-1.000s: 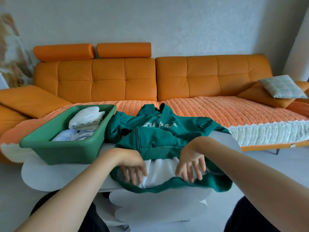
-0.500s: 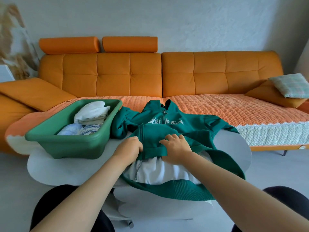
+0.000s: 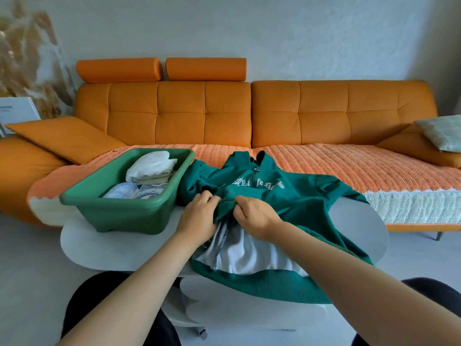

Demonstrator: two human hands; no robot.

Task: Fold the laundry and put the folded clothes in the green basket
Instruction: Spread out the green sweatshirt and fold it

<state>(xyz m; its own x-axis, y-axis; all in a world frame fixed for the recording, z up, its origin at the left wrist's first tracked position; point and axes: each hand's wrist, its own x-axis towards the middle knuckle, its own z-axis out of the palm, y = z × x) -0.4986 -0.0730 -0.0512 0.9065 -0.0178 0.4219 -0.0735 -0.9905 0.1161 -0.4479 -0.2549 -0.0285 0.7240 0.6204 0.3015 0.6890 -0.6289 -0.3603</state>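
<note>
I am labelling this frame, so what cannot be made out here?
Head view: fingers of left hand and right hand, tips buried in jacket fold.
Head view: jacket lettering, creased, unreadable.
Head view: basket's lower contents, behind its wall and top clothes.

Home living room. Long orange tufted sofa (image 3: 249,113) spans frame centre, knitted throw (image 3: 324,166) over its seat, cushions (image 3: 439,131) at right edge; low white table (image 3: 99,243) in foreground; dried grasses (image 3: 27,58) upper left.
</note>
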